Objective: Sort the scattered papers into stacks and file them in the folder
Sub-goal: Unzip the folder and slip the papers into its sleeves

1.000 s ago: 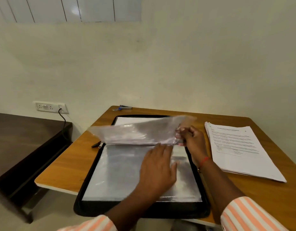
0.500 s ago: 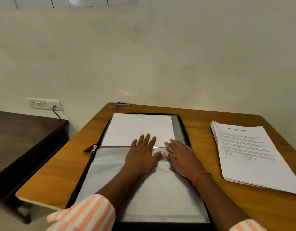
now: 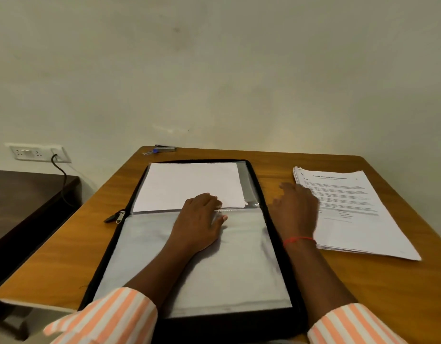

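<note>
We judge the step in hand to be fetching the next sheets. The left hand (image 3: 199, 219) lies flat on the clear plastic sleeve (image 3: 145, 256) at the fold of the black zip-edged folder (image 3: 254, 171), centre frame, and grips nothing. It ought to hold that sleeve pinned.

The right hand (image 3: 297, 207), fingers loose and empty, hangs just beside the stack of printed white papers (image 3: 358, 214), at right on the brown wooden table (image 3: 65, 256). The top sheets should be lifted squarely.

Blur hides whether it touches the stack. The print is unreadable, and the striped cuffs (image 3: 110, 316) cover the folder's near corners.
</note>
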Demonstrator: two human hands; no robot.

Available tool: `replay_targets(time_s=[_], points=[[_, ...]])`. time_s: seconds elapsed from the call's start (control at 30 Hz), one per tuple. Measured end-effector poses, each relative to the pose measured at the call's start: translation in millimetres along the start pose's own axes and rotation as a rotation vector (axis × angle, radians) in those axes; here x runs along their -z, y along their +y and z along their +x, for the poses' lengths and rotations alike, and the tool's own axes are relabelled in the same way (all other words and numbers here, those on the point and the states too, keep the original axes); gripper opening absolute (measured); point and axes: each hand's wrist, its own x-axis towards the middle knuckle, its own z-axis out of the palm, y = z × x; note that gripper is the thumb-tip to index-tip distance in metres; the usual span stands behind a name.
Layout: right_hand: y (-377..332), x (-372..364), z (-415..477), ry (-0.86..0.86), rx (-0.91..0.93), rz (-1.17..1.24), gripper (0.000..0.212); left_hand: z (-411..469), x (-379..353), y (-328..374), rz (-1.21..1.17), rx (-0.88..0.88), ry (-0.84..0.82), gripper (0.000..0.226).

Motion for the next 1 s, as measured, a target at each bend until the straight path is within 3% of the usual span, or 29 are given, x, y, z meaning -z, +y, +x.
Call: replay_targets(time_s=[0.1, 0.17, 0.37, 0.5, 0.8, 1.0], points=[[30, 8, 1, -0.167, -0.302, -0.193, 0.041, 0, 0, 1, -0.006, 0.003, 0.004, 0.038], [41, 9, 2, -0.212, -0.358, -0.212, 0.037, 0, 1, 1, -0.006, 0.014, -0.002, 0.039], [51, 8, 4, -0.139, -0.345, 0.015, 0.017, -2, 2, 5, -0.033, 0.036, -0.005, 0.036], [53, 16, 4, -0.097, -0.378, 0.147, 0.017, -2, 3, 5, -0.033, 0.048, 0.004, 0.035], [51, 30, -16, -0.082, -0.393, 0.208, 0.016, -5, 4, 7, -0.030, 0.008, 0.038, 0.029], [46, 57, -71, -0.065, -0.252, 0.159, 0.010, -3, 9, 22, -0.039, -0.011, 0.060, 0.026]])
